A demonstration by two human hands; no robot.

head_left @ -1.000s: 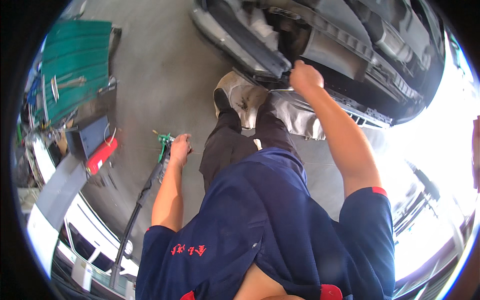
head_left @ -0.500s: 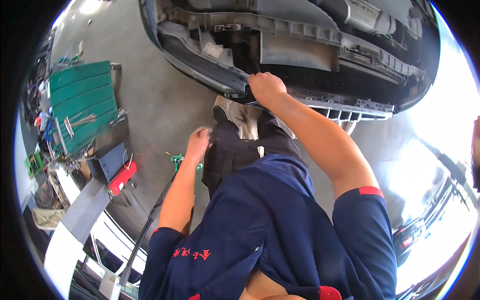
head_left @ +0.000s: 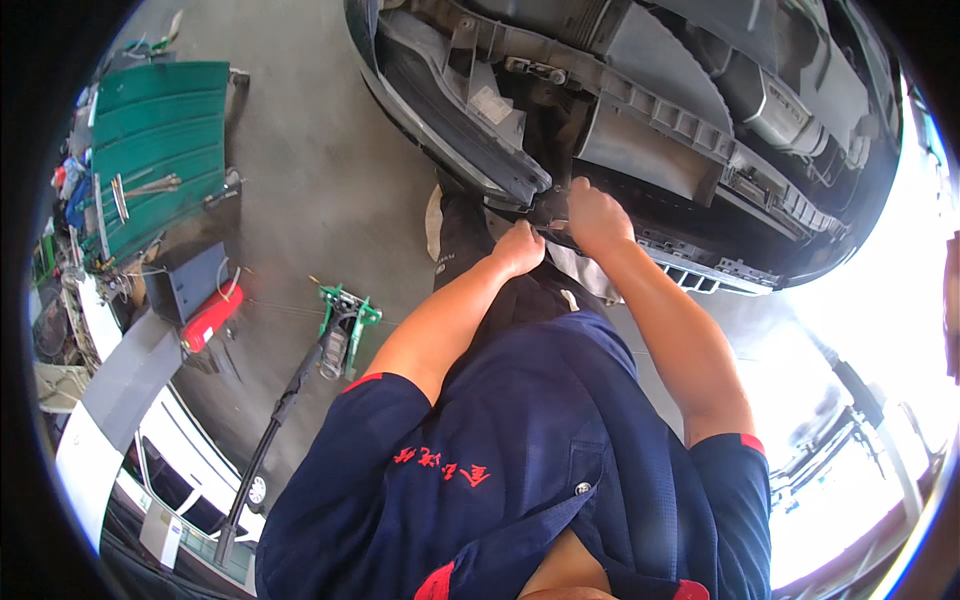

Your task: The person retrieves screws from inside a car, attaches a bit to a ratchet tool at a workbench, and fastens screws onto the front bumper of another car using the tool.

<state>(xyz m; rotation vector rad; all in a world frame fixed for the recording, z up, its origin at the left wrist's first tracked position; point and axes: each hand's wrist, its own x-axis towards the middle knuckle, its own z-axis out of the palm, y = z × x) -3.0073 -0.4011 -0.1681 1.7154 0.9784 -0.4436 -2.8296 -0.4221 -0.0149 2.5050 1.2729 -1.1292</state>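
Both my hands are at the front of a black car body (head_left: 850, 215) with its inner parts exposed. My right hand (head_left: 600, 218) is closed at the front edge, beside the inner end of the headlight (head_left: 450, 140); what its fingers hold is hidden. Close by on the left, my left hand (head_left: 520, 248) has its fingers curled inward just below that headlight end. Whatever lies in its grip cannot be made out. Right of my hands runs the slatted grille strip (head_left: 690, 275). A ribbed crossbar (head_left: 640, 95) spans the car farther in.
A green floor jack (head_left: 345, 320) with a long black handle stands on my left. Beyond it are a red fire extinguisher (head_left: 212, 318), a dark grey box (head_left: 190, 283) and a green ribbed panel (head_left: 160, 140) with tools on it. A white vehicle (head_left: 195, 465) is at lower left.
My left hand has come up from beside my leg to the car's front edge. My right hand has shifted right and slightly down in view. The whole view has turned.
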